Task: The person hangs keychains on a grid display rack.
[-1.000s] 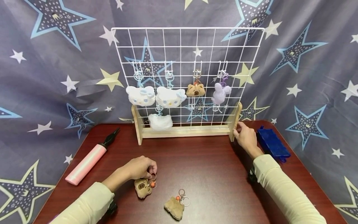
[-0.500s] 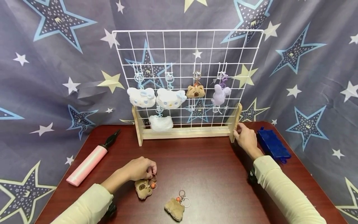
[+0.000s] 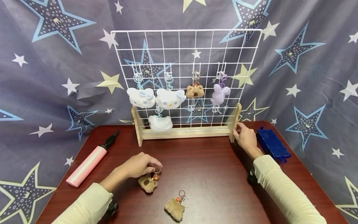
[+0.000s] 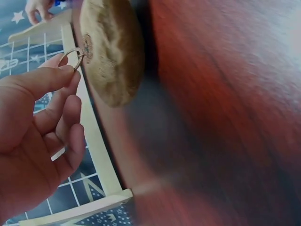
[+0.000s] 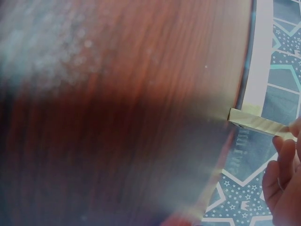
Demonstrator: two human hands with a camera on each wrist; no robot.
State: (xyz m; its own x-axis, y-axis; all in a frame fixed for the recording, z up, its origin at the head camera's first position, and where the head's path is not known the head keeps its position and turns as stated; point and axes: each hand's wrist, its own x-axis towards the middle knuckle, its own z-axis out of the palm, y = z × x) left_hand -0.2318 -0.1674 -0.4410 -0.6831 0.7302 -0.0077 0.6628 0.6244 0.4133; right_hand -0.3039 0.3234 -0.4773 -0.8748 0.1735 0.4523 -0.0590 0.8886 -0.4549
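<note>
My left hand [image 3: 139, 165] pinches the metal ring [image 4: 75, 57] of a brown plush bear keychain [image 3: 148, 183] between thumb and forefinger, the plush hanging just beyond the fingertips in the left wrist view. A second brown plush keychain [image 3: 174, 209] lies face down on the table, its rings and orange bead beside it. At the right end of the wire grid rack [image 3: 180, 56], my right hand [image 3: 246, 137] grips the wooden side foot [image 5: 258, 123]. From the rack's hooks hang white cat plushes [image 3: 141, 98], a brown bear plush [image 3: 195, 91] and a lilac plush [image 3: 219, 94].
On the left of the red-brown table [image 3: 207, 174] lies a pink hand pump [image 3: 87, 166] with a black nozzle. A blue plastic case [image 3: 272, 143] sits right of my right hand. Behind the rack hangs a grey curtain [image 3: 92, 56] with stars.
My left hand has shifted slightly right and away from me, and the bear keychain has moved with it. The right hand stays on the rack's foot.
</note>
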